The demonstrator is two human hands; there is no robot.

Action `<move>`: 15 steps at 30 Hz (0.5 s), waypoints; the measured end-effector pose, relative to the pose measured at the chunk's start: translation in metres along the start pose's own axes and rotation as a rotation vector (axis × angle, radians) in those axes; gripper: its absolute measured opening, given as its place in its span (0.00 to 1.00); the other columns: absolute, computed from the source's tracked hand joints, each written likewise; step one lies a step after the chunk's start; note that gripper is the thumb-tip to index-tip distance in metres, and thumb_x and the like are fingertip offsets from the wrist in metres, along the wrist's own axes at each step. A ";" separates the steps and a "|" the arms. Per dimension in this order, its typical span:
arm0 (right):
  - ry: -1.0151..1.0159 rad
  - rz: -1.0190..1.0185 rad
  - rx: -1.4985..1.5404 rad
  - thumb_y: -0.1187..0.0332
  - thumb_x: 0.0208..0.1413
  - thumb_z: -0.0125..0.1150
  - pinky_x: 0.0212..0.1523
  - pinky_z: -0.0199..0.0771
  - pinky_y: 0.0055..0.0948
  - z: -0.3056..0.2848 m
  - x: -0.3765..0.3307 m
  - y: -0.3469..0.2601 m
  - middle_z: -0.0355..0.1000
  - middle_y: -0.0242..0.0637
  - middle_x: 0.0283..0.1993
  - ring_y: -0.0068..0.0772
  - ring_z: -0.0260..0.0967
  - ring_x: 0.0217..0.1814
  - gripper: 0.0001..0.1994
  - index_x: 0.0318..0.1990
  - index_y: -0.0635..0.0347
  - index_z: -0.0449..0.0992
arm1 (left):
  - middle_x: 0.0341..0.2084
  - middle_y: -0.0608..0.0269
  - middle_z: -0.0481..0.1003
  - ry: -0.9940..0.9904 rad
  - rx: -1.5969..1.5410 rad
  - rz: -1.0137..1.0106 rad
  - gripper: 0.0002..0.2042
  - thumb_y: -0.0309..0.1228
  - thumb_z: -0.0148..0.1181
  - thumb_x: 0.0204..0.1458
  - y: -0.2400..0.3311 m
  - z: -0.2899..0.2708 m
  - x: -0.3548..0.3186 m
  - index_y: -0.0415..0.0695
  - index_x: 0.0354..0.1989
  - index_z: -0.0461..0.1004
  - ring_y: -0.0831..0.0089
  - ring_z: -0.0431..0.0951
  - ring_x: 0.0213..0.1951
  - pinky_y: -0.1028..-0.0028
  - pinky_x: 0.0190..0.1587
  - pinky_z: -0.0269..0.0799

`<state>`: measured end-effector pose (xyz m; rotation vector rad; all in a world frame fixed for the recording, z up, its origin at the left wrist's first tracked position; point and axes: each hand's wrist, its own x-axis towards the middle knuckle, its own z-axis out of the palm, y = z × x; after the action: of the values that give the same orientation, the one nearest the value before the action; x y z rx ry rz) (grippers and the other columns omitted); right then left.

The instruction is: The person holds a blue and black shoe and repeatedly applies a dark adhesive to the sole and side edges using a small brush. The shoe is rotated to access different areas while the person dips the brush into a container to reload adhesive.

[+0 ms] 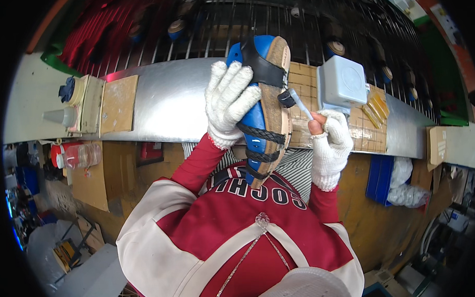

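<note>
A sandal with dark straps on a blue shoe last (pixel 274 108) is held upright over the bench's front edge, its brown sole edge turned toward the right. My left hand (pixel 229 100), in a white knit glove, grips it from the left side, fingers laid across the blue last and thumb hidden. My right hand (pixel 332 143), gloved with bare fingertips showing, pinches the pale handle of a small brush (pixel 302 105). The brush's far end is at the sole edge, beside a short dark strap piece; whether it touches is hard to tell.
A pale blue-grey plastic container (pixel 342 82) stands on taped cardboard (pixel 304 130), near yellowish strips (pixel 378 110). The metal bench (pixel 167 96) borders a rack of rods (pixel 218 36) carrying other shoe lasts (pixel 176 30). A cardboard piece (pixel 119 104) lies at left, above a clear jar (pixel 83 155).
</note>
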<state>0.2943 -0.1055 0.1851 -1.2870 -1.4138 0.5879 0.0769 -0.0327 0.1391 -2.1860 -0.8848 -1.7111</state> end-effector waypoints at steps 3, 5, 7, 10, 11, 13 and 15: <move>-0.027 0.010 -0.046 0.76 0.52 0.71 0.36 0.66 0.23 0.013 0.001 0.002 0.71 0.33 0.40 0.24 0.67 0.37 0.09 0.41 0.66 0.83 | 0.50 0.49 0.75 -0.040 0.033 0.041 0.25 0.34 0.70 0.35 -0.004 -0.010 -0.001 0.50 0.47 0.74 0.47 0.78 0.51 0.42 0.57 0.64; -0.004 0.025 -0.022 0.74 0.52 0.72 0.36 0.67 0.24 0.019 0.004 0.003 0.72 0.34 0.40 0.25 0.68 0.38 0.09 0.40 0.65 0.84 | 0.49 0.50 0.74 -0.057 0.028 0.079 0.25 0.34 0.69 0.33 -0.007 -0.014 0.000 0.50 0.46 0.72 0.48 0.78 0.48 0.43 0.50 0.67; 0.040 -0.052 -0.100 0.74 0.51 0.73 0.36 0.67 0.25 0.023 0.013 0.004 0.73 0.35 0.39 0.27 0.69 0.38 0.09 0.39 0.64 0.84 | 0.48 0.51 0.74 -0.068 0.028 0.097 0.26 0.35 0.68 0.33 -0.008 -0.017 0.002 0.50 0.46 0.72 0.49 0.78 0.47 0.44 0.47 0.67; 0.111 -0.172 -0.286 0.72 0.48 0.75 0.40 0.68 0.30 0.024 0.025 0.003 0.75 0.36 0.39 0.34 0.70 0.40 0.09 0.38 0.60 0.85 | 0.45 0.52 0.75 -0.072 0.018 0.091 0.26 0.36 0.69 0.33 -0.008 -0.018 0.002 0.51 0.46 0.71 0.51 0.78 0.44 0.46 0.45 0.67; 0.140 -0.207 -0.346 0.72 0.48 0.75 0.42 0.67 0.31 0.023 0.029 0.002 0.75 0.35 0.39 0.34 0.70 0.41 0.09 0.37 0.59 0.85 | 0.45 0.52 0.75 -0.072 0.022 0.094 0.26 0.36 0.69 0.33 -0.009 -0.018 0.001 0.51 0.46 0.71 0.51 0.78 0.43 0.46 0.45 0.67; 0.182 -0.303 -0.444 0.72 0.45 0.76 0.45 0.66 0.33 0.022 0.036 0.001 0.76 0.34 0.40 0.35 0.70 0.43 0.10 0.37 0.56 0.86 | 0.45 0.52 0.76 -0.070 0.012 0.083 0.25 0.36 0.69 0.33 -0.010 -0.018 0.000 0.51 0.46 0.71 0.51 0.79 0.44 0.45 0.47 0.67; 0.129 -0.345 -0.477 0.71 0.44 0.76 0.44 0.65 0.33 0.017 0.040 0.000 0.76 0.33 0.40 0.34 0.70 0.42 0.10 0.37 0.55 0.86 | 0.46 0.52 0.76 -0.082 0.026 0.103 0.25 0.36 0.69 0.34 -0.014 -0.018 0.000 0.52 0.46 0.71 0.50 0.79 0.44 0.44 0.48 0.67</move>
<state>0.2854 -0.0636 0.1950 -1.3698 -1.6767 -0.0722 0.0547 -0.0311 0.1421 -2.2572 -0.7934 -1.5654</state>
